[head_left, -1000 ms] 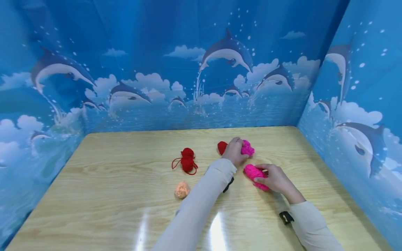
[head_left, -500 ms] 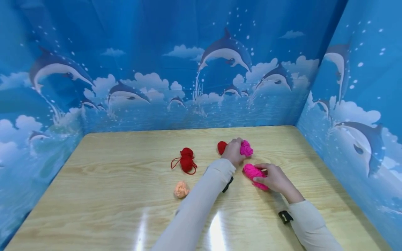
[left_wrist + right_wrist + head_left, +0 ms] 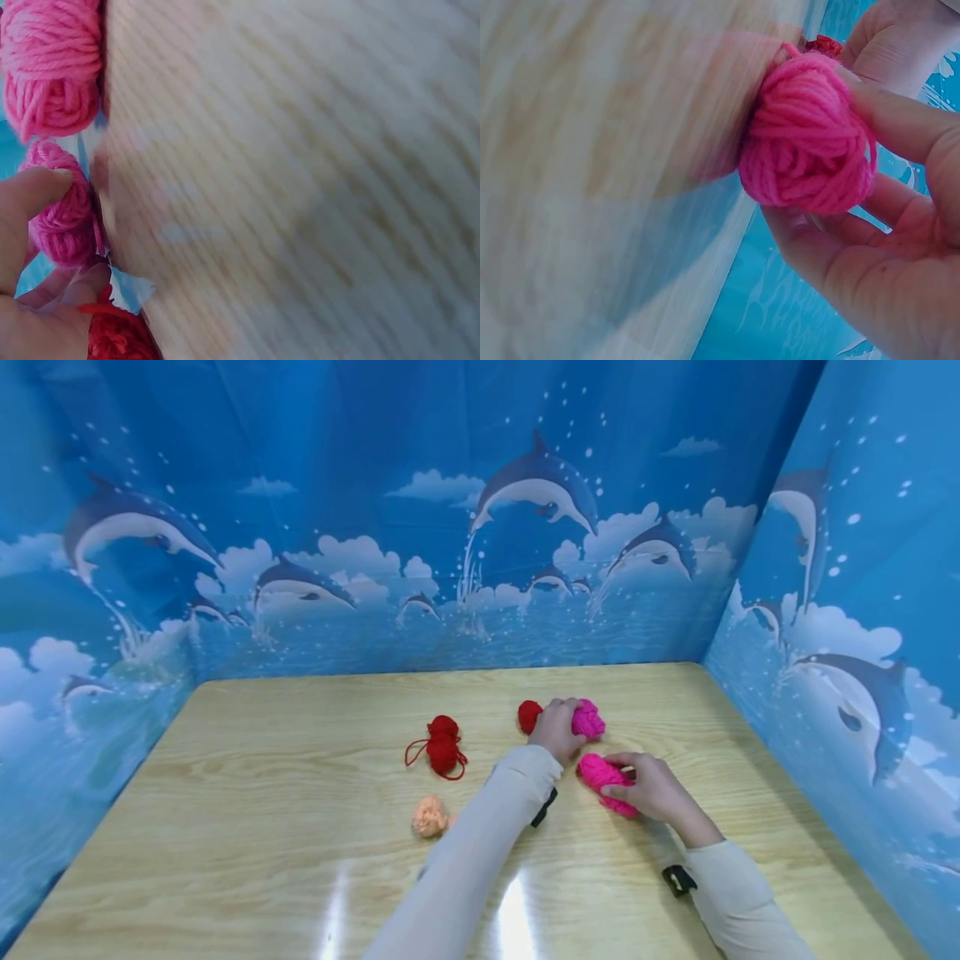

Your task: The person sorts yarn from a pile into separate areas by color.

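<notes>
My left hand pinches a magenta ball of yarn toward the back of the table, thumb on one side of it in the left wrist view. A red ball of yarn sits just left of that hand, partly covered by it. Nearer the front, my right hand grips a long hot-pink ball of yarn lying on the table. The right wrist view shows thumb and fingers on opposite sides of this pink yarn. The two held balls lie close together.
Left of the arms lies another red bundle of yarn with loose looped strands. A peach ball of yarn is right beside the left sleeve. Blue dolphin-print curtains border the wooden table at the back and sides.
The head view has shifted slightly. Both hands keep hold of the same balls of yarn, in about the same places on the table.
</notes>
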A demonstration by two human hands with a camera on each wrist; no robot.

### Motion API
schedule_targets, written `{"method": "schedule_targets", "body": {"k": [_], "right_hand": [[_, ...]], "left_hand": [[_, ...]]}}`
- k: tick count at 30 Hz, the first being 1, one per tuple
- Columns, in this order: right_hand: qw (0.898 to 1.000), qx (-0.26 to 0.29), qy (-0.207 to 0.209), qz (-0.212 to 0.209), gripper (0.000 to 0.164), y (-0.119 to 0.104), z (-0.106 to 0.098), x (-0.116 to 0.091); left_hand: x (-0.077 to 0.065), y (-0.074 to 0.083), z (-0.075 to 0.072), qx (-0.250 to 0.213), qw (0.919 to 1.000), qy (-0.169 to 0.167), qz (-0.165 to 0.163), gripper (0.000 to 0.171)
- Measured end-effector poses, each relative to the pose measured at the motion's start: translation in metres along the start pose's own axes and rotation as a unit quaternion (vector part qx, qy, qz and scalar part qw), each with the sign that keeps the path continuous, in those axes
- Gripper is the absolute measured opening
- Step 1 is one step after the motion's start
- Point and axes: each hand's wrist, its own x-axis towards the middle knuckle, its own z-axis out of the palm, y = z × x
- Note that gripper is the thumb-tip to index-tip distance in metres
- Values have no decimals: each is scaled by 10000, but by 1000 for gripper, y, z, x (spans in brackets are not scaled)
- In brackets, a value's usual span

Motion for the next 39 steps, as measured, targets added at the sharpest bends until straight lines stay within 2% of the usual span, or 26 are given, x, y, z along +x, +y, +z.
{"method": "schedule_targets", "body": {"k": [7,12,16,25,32,39], "right_hand": [[10000,-24,-12,57,46,0,1,0],[9999,25,-23,100,46,0,2,0],[9998,106,-44,177,46,-1,2,-1],[9999,59,-46,109,46,-2,2,-2],[10000,44,-35,63,47,0,2,-2],[9999,-36,-67,77,47,-2,1,-3]], "left_hand": [[-1,0,-1,-161,9998,130,-82,48],[-2,1,-2,-365,9991,203,19,43],[-4,3,-10,-536,9982,241,90,44],[-17,-1,-36,-611,9972,287,331,49],[-24,-10,-47,-381,9968,342,614,47],[-42,-13,-59,-100,9968,-7,788,47]]}}
